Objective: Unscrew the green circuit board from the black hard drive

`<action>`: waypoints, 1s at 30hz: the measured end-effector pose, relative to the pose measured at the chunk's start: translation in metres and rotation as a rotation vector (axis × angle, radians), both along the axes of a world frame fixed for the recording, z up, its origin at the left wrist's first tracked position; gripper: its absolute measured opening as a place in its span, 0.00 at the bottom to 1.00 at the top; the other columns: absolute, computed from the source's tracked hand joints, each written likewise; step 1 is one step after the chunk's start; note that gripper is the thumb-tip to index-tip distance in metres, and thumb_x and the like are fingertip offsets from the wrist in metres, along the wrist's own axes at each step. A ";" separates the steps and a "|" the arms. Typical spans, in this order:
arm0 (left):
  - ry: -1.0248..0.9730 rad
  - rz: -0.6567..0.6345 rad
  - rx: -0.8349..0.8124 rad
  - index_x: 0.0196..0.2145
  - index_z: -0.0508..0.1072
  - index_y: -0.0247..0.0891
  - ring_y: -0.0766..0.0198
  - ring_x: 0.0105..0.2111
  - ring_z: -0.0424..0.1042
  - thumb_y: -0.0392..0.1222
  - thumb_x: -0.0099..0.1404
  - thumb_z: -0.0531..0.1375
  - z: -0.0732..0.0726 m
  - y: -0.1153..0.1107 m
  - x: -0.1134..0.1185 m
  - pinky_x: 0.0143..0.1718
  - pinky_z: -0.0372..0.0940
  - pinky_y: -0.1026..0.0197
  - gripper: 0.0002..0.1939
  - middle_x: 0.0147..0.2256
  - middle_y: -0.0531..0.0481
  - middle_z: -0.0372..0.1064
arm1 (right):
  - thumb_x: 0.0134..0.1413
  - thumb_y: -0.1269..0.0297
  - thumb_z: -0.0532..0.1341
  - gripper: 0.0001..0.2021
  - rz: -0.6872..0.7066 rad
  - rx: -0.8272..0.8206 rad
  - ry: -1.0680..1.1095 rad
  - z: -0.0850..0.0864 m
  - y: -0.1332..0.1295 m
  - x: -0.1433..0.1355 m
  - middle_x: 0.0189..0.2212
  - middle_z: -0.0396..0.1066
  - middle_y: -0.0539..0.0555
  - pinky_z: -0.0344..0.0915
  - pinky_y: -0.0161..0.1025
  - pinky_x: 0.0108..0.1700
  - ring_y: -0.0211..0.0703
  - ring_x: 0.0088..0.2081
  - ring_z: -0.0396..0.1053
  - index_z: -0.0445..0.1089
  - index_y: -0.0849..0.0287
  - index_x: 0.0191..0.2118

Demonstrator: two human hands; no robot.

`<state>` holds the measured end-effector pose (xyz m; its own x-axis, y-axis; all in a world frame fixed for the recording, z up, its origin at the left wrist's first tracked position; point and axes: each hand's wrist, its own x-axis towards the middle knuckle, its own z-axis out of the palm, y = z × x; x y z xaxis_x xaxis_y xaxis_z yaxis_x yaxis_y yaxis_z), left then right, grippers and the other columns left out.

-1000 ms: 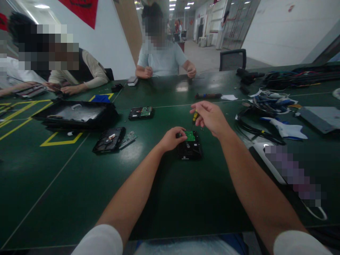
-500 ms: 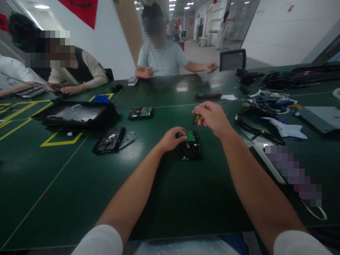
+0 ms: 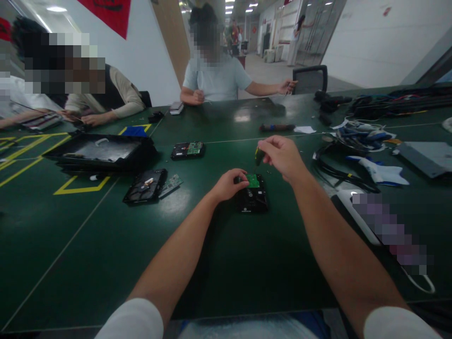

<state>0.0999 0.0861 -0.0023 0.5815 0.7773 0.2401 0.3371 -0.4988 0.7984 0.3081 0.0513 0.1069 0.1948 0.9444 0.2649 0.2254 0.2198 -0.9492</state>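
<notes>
A black hard drive [image 3: 252, 202] lies on the green table in front of me, its green circuit board [image 3: 253, 181] facing up at the far end. My left hand [image 3: 231, 183] grips the drive's left side, thumb and fingers closed over its edge. Above the far end, my right hand [image 3: 278, 155] pinches a small screwdriver [image 3: 259, 155] with a yellow and dark handle. The screwdriver points down toward the board; I cannot tell whether its tip touches a screw. Tiny bits, perhaps screws, lie just beyond the drive.
Left of the drive are an opened drive casing [image 3: 145, 186], a loose circuit board [image 3: 171, 186], another hard drive [image 3: 187, 149] and a black tray [image 3: 100, 150]. Cables [image 3: 363, 136], a blue-white packet [image 3: 379, 169] and a grey metal box [image 3: 425, 157] lie right. Co-workers sit opposite.
The screwdriver has turned and tilted slightly in my right hand's fingers. My left hand and the hard drive stay put. The person opposite has moved an outstretched hand a little to the right.
</notes>
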 end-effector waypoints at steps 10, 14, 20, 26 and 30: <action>-0.007 0.022 -0.008 0.44 0.76 0.41 0.53 0.54 0.74 0.43 0.65 0.68 -0.005 0.002 0.000 0.62 0.65 0.46 0.11 0.53 0.45 0.75 | 0.68 0.50 0.62 0.15 0.150 0.034 0.029 -0.004 -0.001 -0.001 0.36 0.78 0.54 0.62 0.31 0.22 0.33 0.24 0.70 0.77 0.56 0.43; 0.025 0.056 -0.006 0.54 0.73 0.42 0.55 0.48 0.74 0.45 0.65 0.68 -0.005 0.001 -0.002 0.55 0.69 0.49 0.21 0.51 0.47 0.75 | 0.59 0.51 0.70 0.13 0.037 0.046 -0.037 -0.004 0.001 0.002 0.30 0.76 0.52 0.59 0.30 0.22 0.32 0.24 0.66 0.77 0.57 0.36; 0.028 0.047 -0.006 0.53 0.74 0.42 0.54 0.49 0.74 0.45 0.65 0.68 -0.005 0.002 -0.002 0.56 0.68 0.49 0.20 0.51 0.46 0.75 | 0.63 0.56 0.68 0.11 0.069 -0.044 0.054 0.000 -0.002 -0.002 0.36 0.79 0.55 0.55 0.31 0.16 0.31 0.20 0.68 0.74 0.58 0.35; 0.010 0.041 -0.014 0.50 0.75 0.43 0.53 0.51 0.75 0.45 0.65 0.68 -0.009 0.004 0.000 0.59 0.68 0.47 0.17 0.52 0.46 0.76 | 0.68 0.53 0.63 0.12 0.184 -0.019 0.107 0.001 -0.004 -0.003 0.38 0.79 0.55 0.66 0.31 0.22 0.33 0.24 0.73 0.78 0.57 0.43; -0.022 0.029 -0.021 0.46 0.75 0.42 0.53 0.55 0.74 0.43 0.65 0.68 -0.008 0.004 0.000 0.62 0.66 0.46 0.12 0.53 0.45 0.76 | 0.66 0.55 0.66 0.11 0.158 -0.003 0.064 0.000 -0.002 0.000 0.34 0.78 0.53 0.62 0.29 0.21 0.32 0.24 0.71 0.79 0.57 0.40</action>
